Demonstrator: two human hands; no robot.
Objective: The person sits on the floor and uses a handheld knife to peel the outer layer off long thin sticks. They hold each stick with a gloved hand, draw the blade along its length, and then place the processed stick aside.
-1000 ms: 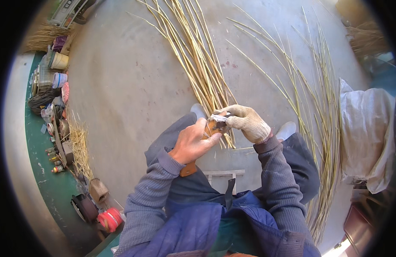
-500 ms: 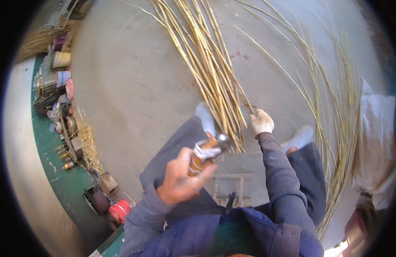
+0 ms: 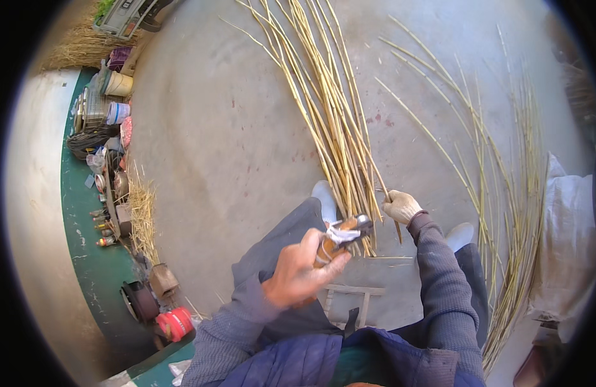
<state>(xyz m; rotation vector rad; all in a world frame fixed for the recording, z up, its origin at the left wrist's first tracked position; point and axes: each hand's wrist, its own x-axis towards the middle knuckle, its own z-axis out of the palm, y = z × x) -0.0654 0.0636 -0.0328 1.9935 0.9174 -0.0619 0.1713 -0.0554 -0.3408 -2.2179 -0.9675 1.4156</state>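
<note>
In my bare left hand (image 3: 295,274) is a wooden-handled tool (image 3: 324,253) with white wrapping and a dark metal head; its exact kind is unclear. My right hand (image 3: 401,207), in a cream glove, is closed around a thin stick (image 3: 398,231) near its lower end. That stick slants up along the right side of a bundle of long tan sticks (image 3: 337,138) lying on the floor in front of me. The tool's head is just over the bundle's near ends, hiding some of them.
On the right, greenish sticks (image 3: 504,213) lie along a white sack (image 3: 562,226). A low wooden frame (image 3: 356,291) sits between my legs. Along the left wall are straw (image 3: 142,213), buckets (image 3: 119,84), bottles and a red round container (image 3: 175,324). The concrete floor (image 3: 195,129) spreads ahead.
The view has shifted, so most things sit farther right and lower. The tool in my left hand has turned and is less blurred. My right hand now has a stick end showing below it.
</note>
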